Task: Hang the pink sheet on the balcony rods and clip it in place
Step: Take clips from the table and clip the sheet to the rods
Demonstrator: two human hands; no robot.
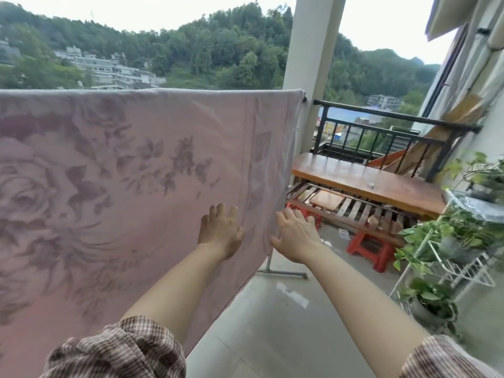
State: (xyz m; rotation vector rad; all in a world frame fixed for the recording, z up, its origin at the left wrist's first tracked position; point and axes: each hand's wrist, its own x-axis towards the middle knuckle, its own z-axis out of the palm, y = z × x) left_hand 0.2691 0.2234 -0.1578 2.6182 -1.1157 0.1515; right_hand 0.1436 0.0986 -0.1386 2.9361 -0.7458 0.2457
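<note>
A pink sheet (pixel 131 165) with a darker flower pattern hangs over a horizontal rod whose dark end (pixel 304 99) sticks out at the sheet's top right corner. The sheet fills the left half of the view and reaches down past the frame's lower edge. My left hand (pixel 219 230) lies flat against the sheet's face with its fingers spread. My right hand (pixel 293 234) is at the sheet's right edge, fingers relaxed and extended, thumb side touching the fabric. No clips are in view.
The rack's metal foot (pixel 283 273) stands on the tiled floor below the sheet's right edge. A white pillar (pixel 311 64), a black railing (pixel 395 115), a wooden bench (pixel 368 181), red stools (pixel 368 248) and a plant stand with green plants (pixel 447 246) lie to the right.
</note>
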